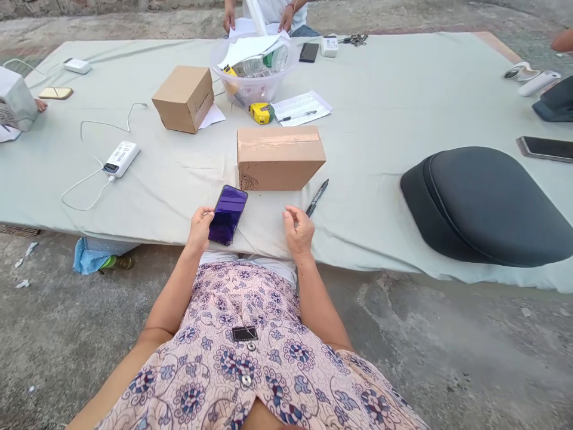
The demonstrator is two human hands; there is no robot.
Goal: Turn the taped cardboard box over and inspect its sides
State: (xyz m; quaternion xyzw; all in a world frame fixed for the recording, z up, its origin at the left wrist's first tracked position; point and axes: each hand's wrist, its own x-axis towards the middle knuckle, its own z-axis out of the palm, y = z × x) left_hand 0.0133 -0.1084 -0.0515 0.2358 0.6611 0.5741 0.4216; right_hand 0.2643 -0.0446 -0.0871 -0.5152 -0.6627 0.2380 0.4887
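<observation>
My left hand [200,229] grips the edge of a smartphone [228,215] with a dark violet screen, tilted near the front edge of the table. My right hand [298,232] rests at the same edge, its fingers curled in and nothing visible in them. A black pen [317,198] lies just beyond that hand, its lower end close to the knuckles; whether they touch I cannot tell. Behind both hands sits a closed brown cardboard box [281,160] with tape along its top.
On the cloth-covered table [367,143] are a second cardboard box [182,100], a yellow tape measure [261,113], a written sheet [304,109] and a plastic basket [255,89]. A white power bank [120,159] with cables lies left, a black padded seat [487,206] right. Another person's hands [286,19] hold papers opposite.
</observation>
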